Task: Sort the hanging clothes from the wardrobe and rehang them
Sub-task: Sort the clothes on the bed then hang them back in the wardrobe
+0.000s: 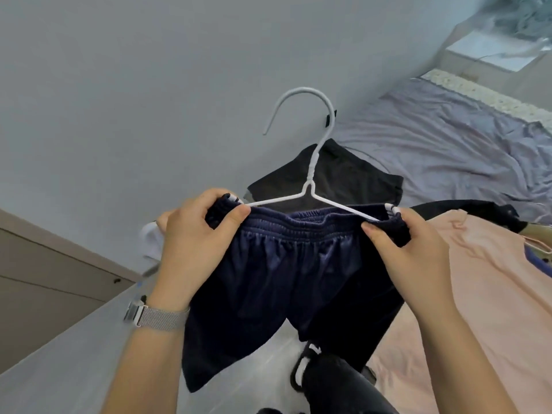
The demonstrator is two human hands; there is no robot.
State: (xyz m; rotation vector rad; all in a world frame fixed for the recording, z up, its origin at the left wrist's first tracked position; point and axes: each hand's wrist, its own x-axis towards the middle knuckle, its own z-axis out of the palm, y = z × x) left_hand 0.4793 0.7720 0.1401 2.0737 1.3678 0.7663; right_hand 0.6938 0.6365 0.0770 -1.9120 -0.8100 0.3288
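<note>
Left hand [191,234] pinches the waistband of navy shorts [286,279] at one end of a white hanger [310,186]. Right hand [409,249] grips the opposite end. Shorts hang between both hands, above a pink sheet [493,294]; dark garment [343,177] lies beyond them.

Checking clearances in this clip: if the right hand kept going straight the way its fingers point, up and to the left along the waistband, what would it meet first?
Probably the left hand. The right hand pinches the navy shorts at one end of the white hanger, fingers pointing along the waistband toward the other end. Only stretched fabric lies between them, though depth is unclear.
</note>
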